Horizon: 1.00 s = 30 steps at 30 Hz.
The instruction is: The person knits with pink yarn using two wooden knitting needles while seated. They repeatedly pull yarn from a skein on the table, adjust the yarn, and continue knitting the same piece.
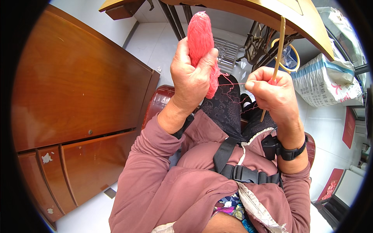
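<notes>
My left hand (191, 72) grips a bundle of pink yarn (200, 38), held upright with its top poking out above the fingers. A slanting thin wooden stick (279, 46) passes through my closed right hand (271, 87); a little pink yarn is wound on the stick at the fist. One pink strand (231, 84) runs taut between the bundle and my right thumb and finger. Looser, crinkled strands (231, 94) hang below it, over my dark patterned trousers (221, 113).
A wooden tabletop (256, 11) on a black metal treadle frame (227, 52) stands ahead. A brown wooden cabinet (81, 78) is at the left. At the right are a blue bucket with a yellow rim (296, 58) and a white woven sack (323, 84).
</notes>
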### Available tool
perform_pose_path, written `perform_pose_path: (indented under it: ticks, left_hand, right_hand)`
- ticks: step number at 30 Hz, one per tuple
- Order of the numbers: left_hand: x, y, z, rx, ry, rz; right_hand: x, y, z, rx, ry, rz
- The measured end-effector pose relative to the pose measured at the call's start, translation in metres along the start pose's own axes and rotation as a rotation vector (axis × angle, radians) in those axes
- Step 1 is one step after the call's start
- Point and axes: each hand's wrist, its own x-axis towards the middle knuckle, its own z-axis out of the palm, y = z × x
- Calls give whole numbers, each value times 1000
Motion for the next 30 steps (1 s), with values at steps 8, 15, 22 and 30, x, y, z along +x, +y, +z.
perform_pose_path:
  ticks: [8, 15, 22, 30]
  left_hand:
    - [8, -5, -6, -16, 81, -67]
    - [26, -9, -30, -94, 195, -134]
    - [41, -26, -59, -64, 98, -264]
    - [42, -29, -70, -80, -31, -381]
  right_hand:
    - [-6, -2, -11, -122, -54, -6]
    - [-29, -10, -72, -108, 165, -161]
    - [-79, -14, -195, 209, 617, -445]
    - [-131, -8, -276, 235, 779, -562]
